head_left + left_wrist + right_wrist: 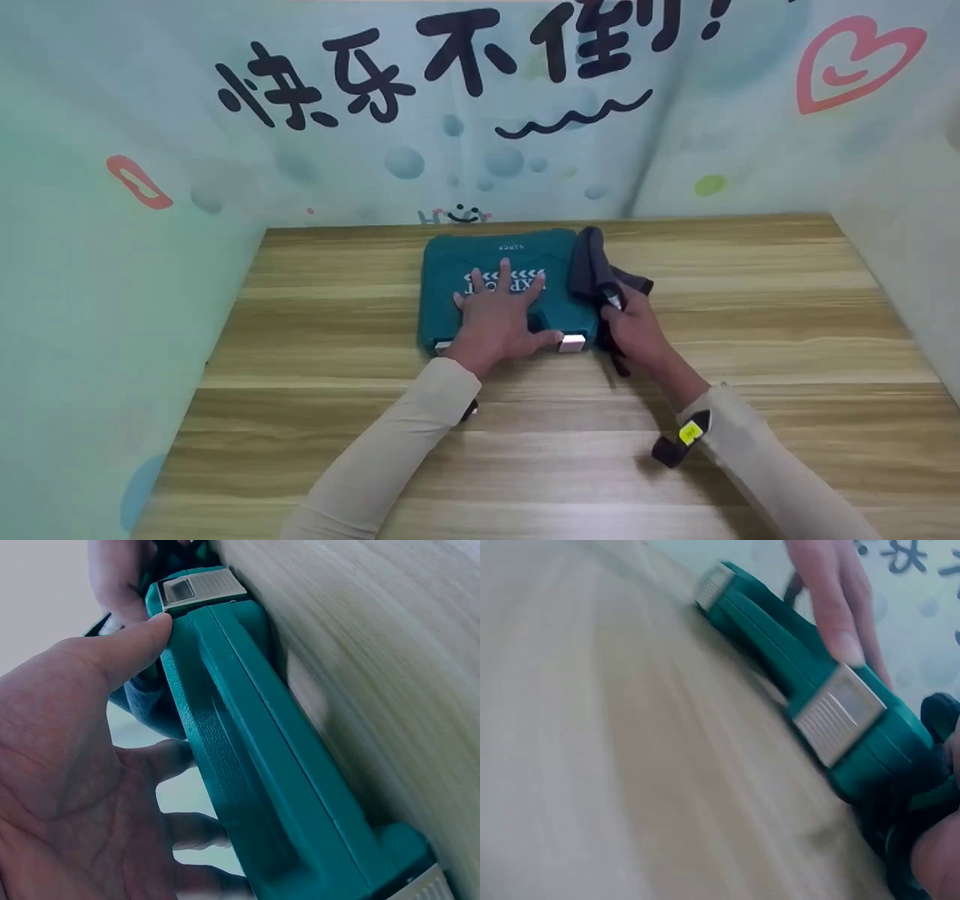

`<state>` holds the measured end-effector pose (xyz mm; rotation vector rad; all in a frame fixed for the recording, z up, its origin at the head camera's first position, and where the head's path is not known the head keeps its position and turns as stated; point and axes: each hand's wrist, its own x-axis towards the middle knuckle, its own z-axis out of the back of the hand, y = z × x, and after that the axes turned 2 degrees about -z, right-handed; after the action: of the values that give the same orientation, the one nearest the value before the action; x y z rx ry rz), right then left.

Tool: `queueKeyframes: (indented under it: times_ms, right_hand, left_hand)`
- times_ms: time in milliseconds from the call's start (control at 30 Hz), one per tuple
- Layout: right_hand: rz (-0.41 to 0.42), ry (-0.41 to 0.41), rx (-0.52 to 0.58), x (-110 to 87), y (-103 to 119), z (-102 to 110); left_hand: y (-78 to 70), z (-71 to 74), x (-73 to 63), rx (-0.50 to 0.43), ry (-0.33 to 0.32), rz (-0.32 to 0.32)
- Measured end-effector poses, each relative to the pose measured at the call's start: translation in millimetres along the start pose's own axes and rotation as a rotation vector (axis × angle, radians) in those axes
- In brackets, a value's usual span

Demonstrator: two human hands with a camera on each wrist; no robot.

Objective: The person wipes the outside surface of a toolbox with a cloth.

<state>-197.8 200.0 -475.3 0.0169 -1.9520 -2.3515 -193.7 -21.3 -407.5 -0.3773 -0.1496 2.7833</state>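
Note:
A teal plastic tool case [517, 253] with white lettering lies flat on the table, its handle and pale latches [572, 343] facing the person. My left hand [495, 322] rests on its lid with fingers spread and straight. In the left wrist view, the thumb [142, 645] touches the case beside one latch. At the case's right side, my right hand [637, 326] grips a dark grey cloth [589, 266]. The cloth hangs against the case's side, with a folded part standing above the hand. The right wrist view shows only part of that hand, at its right edge.
The case stands near the back of a wood-grain table [337, 300]. Behind it hangs a pale printed backdrop [337, 172] with dark characters, and pale walls flank both sides. A small black camera [671, 450] is strapped to the right wrist.

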Motion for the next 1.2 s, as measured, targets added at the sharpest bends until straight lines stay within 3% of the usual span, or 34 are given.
queueKeyframes:
  times_ms: [233, 600, 1000, 1200]
  right_hand:
    - [0.024, -0.003, 0.051, -28.3, 1.8, -15.6]
    - [0.076, -0.061, 0.002, -55.8, 5.0, -32.8]
    - [0.012, -0.064, -0.038, -64.3, 8.5, -25.9]
    - [-0.026, -0.075, 0.013, -60.7, 11.5, -15.4]
  left_hand:
    - [-0.5, -1.7, -0.2, -0.001, -0.019, 0.026]
    - [-1.1, -0.3, 1.5, 0.015, 0.003, 0.048]
    - [1.2, -3.4, -1.0, 0.004, -0.022, 0.023]
    - [-0.6, -4.8, -3.1, -0.007, -0.027, 0.008]
